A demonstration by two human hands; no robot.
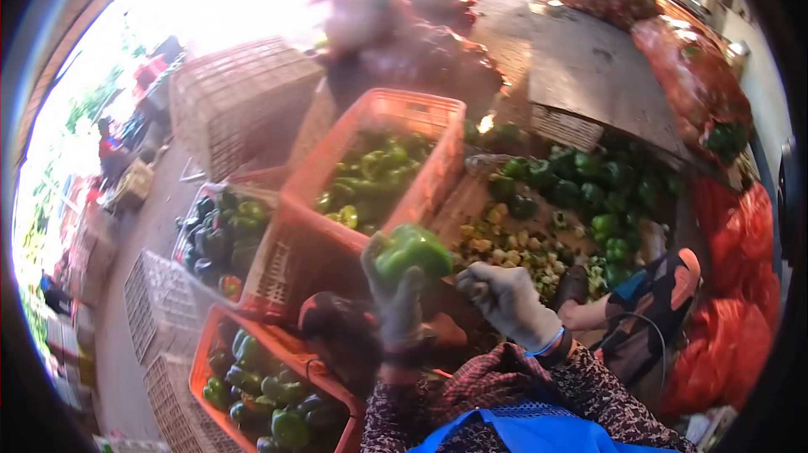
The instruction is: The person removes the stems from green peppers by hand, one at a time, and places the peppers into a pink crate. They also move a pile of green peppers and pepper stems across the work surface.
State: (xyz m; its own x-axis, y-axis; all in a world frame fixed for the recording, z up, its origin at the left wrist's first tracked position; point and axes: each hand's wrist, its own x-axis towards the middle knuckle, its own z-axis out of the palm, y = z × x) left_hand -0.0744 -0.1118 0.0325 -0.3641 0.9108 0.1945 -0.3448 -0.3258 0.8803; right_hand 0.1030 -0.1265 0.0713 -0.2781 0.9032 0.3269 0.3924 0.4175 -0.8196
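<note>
My left hand (399,312), in a pale work glove, grips a green bell pepper (417,251) and holds it up in front of me. Just to the right of the pepper, apart from it, is my gloved right hand (515,302). Its fingers are curled together, and what they hold, if anything, is too small to make out. Beyond my hands stands an orange crate (290,201) with green peppers (379,171) inside. Cut pepper cores and scraps (513,247) lie on the floor past my right hand, beside a pile of whole green peppers (610,180).
Another orange crate (210,360) of peppers stands at my lower left, near a white crate (195,217) of darker peppers. Empty-looking pale crates (160,293) line the left. Red mesh sacks (690,74) and red plastic bags (724,352) lie right. A flat board (589,66) is farther back.
</note>
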